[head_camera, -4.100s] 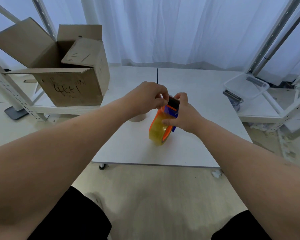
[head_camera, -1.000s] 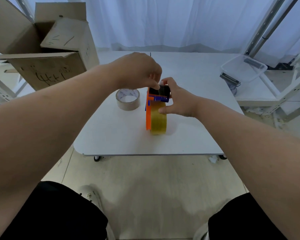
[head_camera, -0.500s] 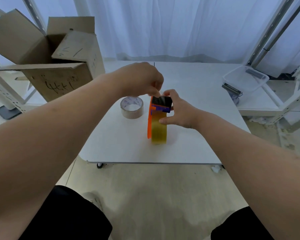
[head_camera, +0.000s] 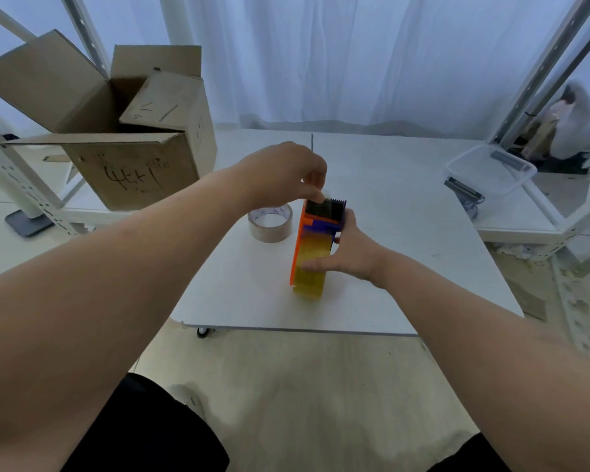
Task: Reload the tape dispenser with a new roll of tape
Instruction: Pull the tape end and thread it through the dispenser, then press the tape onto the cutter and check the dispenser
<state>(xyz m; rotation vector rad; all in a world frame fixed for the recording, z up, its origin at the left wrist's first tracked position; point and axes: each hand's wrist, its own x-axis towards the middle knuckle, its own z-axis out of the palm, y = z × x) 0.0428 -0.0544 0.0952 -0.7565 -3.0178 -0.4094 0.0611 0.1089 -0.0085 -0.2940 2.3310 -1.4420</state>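
Head view, looking down at a white table (head_camera: pixel 406 267). The tape dispenser (head_camera: pixel 315 233), orange frame with a blue block and a black toothed cutter at the top, stands upright on its edge near the middle of the table, loaded with a yellowish roll of tape (head_camera: pixel 310 264) whose lower rim meets the tabletop. Right hand (head_camera: pixel 349 255) is pressed against the dispenser's right side, fingers spread flat along the roll and the thumb lying across its near face; a loose steadying grip, hand mostly open. Left hand (head_camera: pixel 283 175) hangs above the dispenser's top, fingers curled in, thumb and forefinger pinched together at the near left corner of the black cutter plate; whether a tape end sits in that pinch cannot be told. Just left of the dispenser and slightly behind it, a second roll (head_camera: pixel 270 223), pale brown with a wide open core, lies flat on the table, apart from the dispenser. On a low shelf to the far left, an open cardboard box (head_camera: pixel 130 155) with handwritten marks on its front, flaps up. To the far right, a clear plastic bin (head_camera: pixel 491 168) tilted on another low shelf, beside a white metal rack upright (head_camera: pixel 539 69). White curtain (head_camera: pixel 321 56) across the back. Pale floor below; dark clothing at the bottom edge.
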